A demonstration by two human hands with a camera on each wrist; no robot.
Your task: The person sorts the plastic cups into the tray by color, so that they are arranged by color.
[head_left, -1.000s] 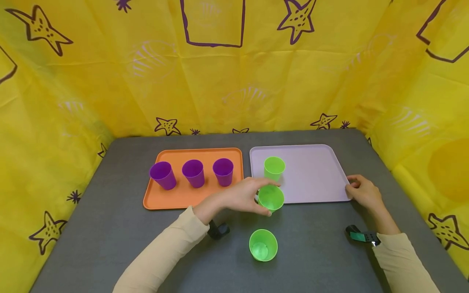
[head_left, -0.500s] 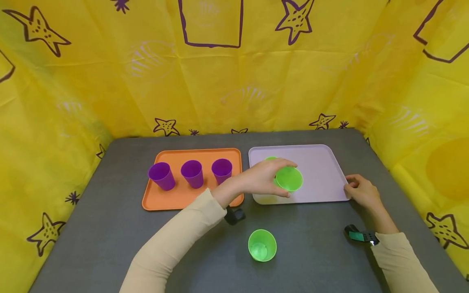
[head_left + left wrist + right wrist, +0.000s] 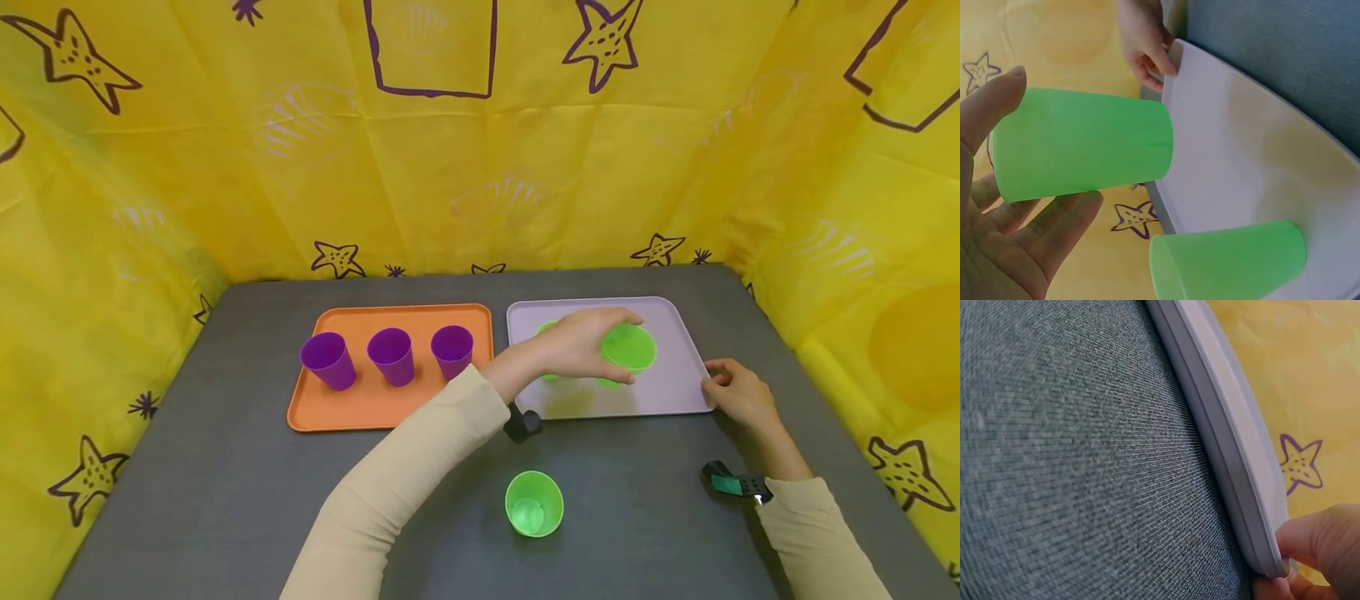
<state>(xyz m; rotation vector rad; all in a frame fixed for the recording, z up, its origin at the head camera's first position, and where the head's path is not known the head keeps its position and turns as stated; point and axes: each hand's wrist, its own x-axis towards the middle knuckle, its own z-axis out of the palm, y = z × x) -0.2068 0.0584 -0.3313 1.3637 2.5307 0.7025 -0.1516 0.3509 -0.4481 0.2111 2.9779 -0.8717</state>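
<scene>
Head view downward, wrist views close, lilac tray (image 3: 600,398) shared

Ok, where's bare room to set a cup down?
The lilac tray is bare at its right end, between the held green cup and the right hand. The table is bare between the near green cup and the right wristband. Crowded: the lilac tray's left end, with the left hand partly hiding another green cup, and the orange tray with three purple cups.

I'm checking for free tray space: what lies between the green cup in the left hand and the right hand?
Only bare lilac tray lies between the green cup and the right hand in the head view.
</scene>
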